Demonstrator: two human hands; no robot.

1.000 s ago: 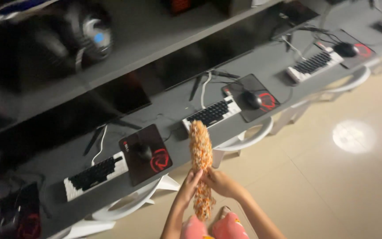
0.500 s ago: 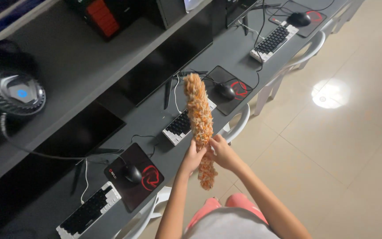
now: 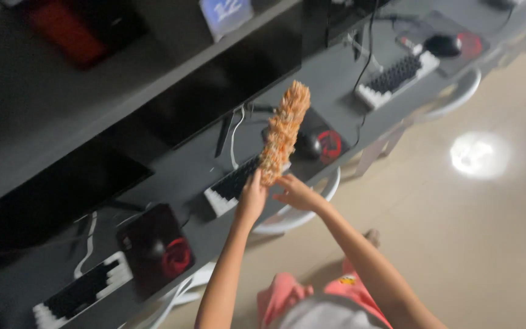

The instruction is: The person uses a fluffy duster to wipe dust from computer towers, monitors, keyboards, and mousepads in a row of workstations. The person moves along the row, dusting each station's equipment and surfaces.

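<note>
Left hand (image 3: 252, 198) closed in a grip around the bottom end of an orange fluffy duster (image 3: 283, 131) – duster stands up and away from the grip, tilted slightly right, its head over the keyboard (image 3: 238, 183) and the mouse pad (image 3: 318, 143). Right hand (image 3: 296, 194) just beside the duster's base, fingers spread and loose, touching or nearly touching it – cannot tell which. Duster looks shaggy, chenille-like strands, long cylinder shape, orange with paler flecks. Bench (image 3: 336, 79) is dark grey, flat, long; carries black monitors (image 3: 226, 91), white-and-black keyboards, black mouse pads with red round marks, a dark mouse (image 3: 310, 145), thin cables. White plastic chair (image 3: 299, 210) tucked under the bench edge. Floor (image 3: 488, 231) is beige glossy tile with a bright light reflection
</note>
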